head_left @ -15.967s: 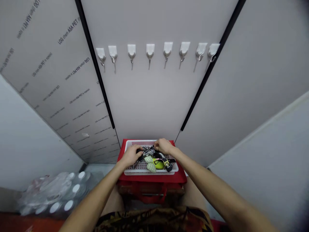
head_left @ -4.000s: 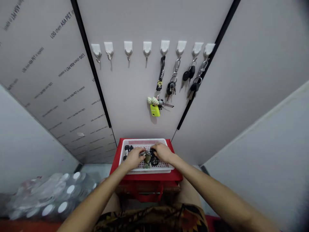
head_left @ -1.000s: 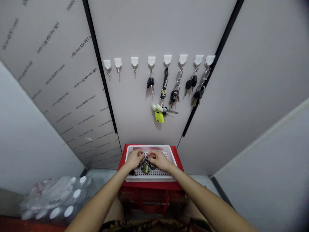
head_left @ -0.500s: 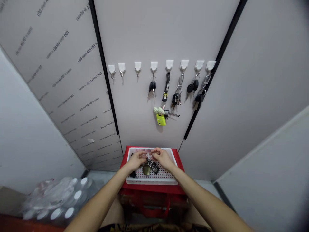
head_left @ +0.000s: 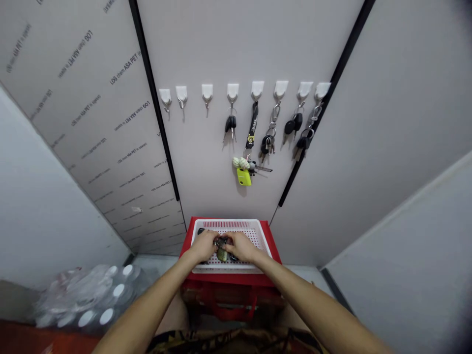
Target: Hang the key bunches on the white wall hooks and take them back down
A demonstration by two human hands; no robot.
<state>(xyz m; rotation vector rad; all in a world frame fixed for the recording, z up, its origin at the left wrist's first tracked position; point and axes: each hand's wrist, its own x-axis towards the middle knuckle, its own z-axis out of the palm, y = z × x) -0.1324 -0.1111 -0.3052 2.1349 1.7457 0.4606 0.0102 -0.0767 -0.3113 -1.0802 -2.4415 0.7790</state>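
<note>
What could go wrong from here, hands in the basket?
Left hand and right hand crowd one bunch in the basket; its parts might tangle or slip.
The lanyard and its charms hang above the basket; a raised hand might knock them.
The rightmost keys overlap the black strip and might catch its edge.

The basket [head_left: 236, 270] is white; the bag [head_left: 239, 280] is red; the keychain charm [head_left: 221, 254] is dull green; the hooks [head_left: 207, 91] are white; the hanging keys [head_left: 230, 122] have black heads; the strap [head_left: 252, 126] is black with pale letters and a yellow patch; the tag [head_left: 244, 177] is bright lime; the bow [head_left: 241, 162] is pale green.
</note>
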